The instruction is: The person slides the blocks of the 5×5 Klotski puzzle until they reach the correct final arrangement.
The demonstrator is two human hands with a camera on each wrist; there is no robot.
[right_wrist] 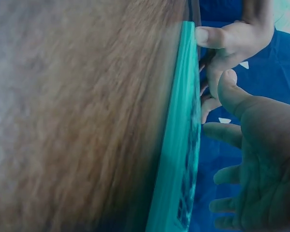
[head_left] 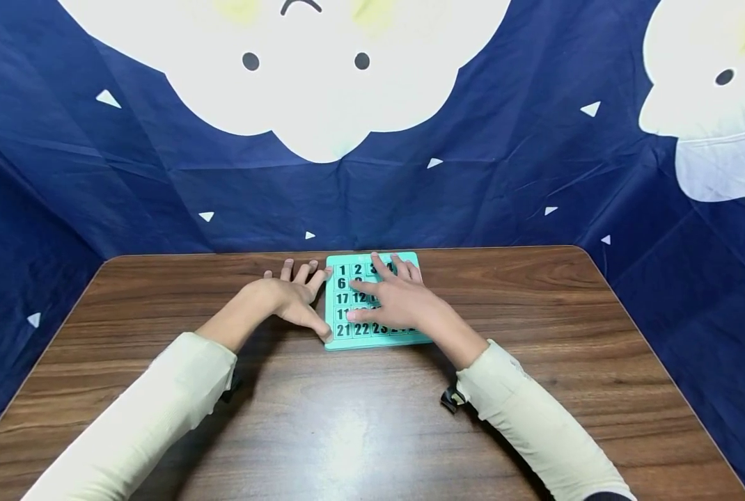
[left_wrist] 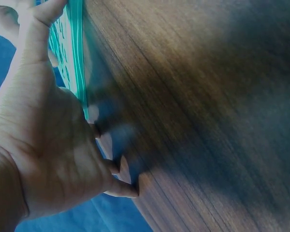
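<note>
1. The left hand (head_left: 291,299) is open, its fingers spread; the thumb and index finger are at the left edge of the turquoise number board (head_left: 342,299).
2. The right hand (head_left: 397,300) is also open, fingers spread, just above the board's face.
3. The board lies flat near the middle of the desk's (head_left: 535,334) far edge.
4. Wood surface extends widely leftward, rightward and toward the person.
5. Behind the far edge hangs navy cloth (head_left: 341,191).

smooth number board (head_left: 351,299), seemingly plastic, glossy wood-grain table (head_left: 297,410), creased cloth backdrop (head_left: 347,198)
</note>
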